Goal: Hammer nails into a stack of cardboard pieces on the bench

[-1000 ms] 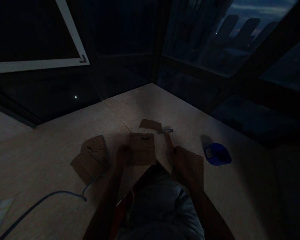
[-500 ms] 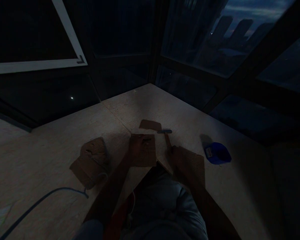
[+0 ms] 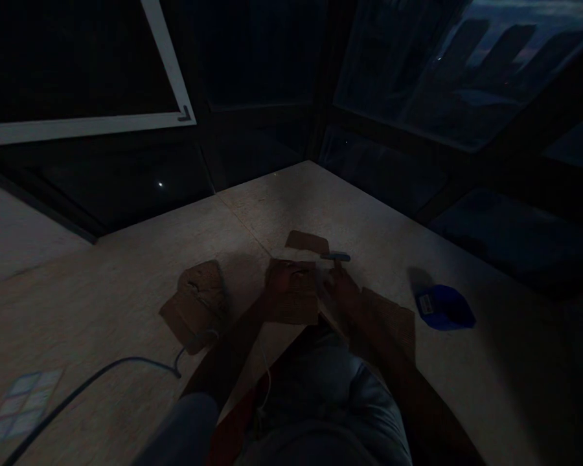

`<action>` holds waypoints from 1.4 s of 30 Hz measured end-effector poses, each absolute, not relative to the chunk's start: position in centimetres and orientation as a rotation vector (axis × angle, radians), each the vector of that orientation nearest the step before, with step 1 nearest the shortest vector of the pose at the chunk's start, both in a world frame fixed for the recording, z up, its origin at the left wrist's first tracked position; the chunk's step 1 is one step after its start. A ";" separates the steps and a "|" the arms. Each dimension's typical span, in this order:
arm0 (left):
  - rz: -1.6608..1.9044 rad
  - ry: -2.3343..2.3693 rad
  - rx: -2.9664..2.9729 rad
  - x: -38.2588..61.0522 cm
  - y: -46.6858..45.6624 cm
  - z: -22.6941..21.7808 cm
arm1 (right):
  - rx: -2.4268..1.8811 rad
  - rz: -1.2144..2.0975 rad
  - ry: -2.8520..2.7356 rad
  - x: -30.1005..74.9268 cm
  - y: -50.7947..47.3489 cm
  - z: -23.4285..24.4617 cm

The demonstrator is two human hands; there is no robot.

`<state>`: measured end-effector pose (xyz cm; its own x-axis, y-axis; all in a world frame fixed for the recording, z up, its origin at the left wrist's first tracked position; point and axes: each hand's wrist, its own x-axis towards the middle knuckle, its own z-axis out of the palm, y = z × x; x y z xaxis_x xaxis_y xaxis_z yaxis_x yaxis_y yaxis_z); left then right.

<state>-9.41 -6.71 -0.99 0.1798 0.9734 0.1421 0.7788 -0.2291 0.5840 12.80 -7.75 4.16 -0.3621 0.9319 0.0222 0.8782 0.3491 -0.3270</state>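
The scene is very dark. My left hand (image 3: 279, 278) rests on a brown perforated board (image 3: 296, 307) at the near edge of the wooden table (image 3: 126, 272); its fingers are too dim to read. My right hand (image 3: 341, 286) is just right of it, with its fingers pinched near a small pale thing (image 3: 320, 274) between the two hands. A small metal-tipped tool (image 3: 336, 257) lies just beyond my right hand. A second brown board (image 3: 396, 317) lies under my right forearm.
A small brown piece (image 3: 307, 241) lies behind the board. A crumpled brown bundle (image 3: 197, 301) with a dark cable (image 3: 102, 375) is at the left. There is a blue object (image 3: 444, 308) at the right and a pale gridded sheet (image 3: 22, 408) at the near left. Dark windows surround the table corner.
My left hand has moved up onto the perforated board. My right hand has shifted left and forward to meet it. The camera view has swung slightly left.
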 end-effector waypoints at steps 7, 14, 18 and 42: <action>0.756 1.733 2.035 -9.1 -7.2 -1.7 | -1.268 0.500 -2.707 7.5 -4.6 3.3; 0.798 1.731 2.010 -9.5 -7.2 -2.1 | -1.252 0.498 -2.790 6.9 -2.2 2.1; 0.811 1.737 1.984 -9.5 -7.4 -2.1 | -1.152 0.568 -2.840 7.2 -1.2 1.1; 0.751 1.757 2.074 -9.2 -7.5 -0.8 | -1.101 0.505 -2.789 8.5 -0.6 -0.1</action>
<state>-9.21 -7.53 -0.75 0.1057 0.9771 0.1847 0.8087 -0.1925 0.5559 8.53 -0.57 -0.07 -0.7331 0.6795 -0.0273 0.6460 0.6833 -0.3402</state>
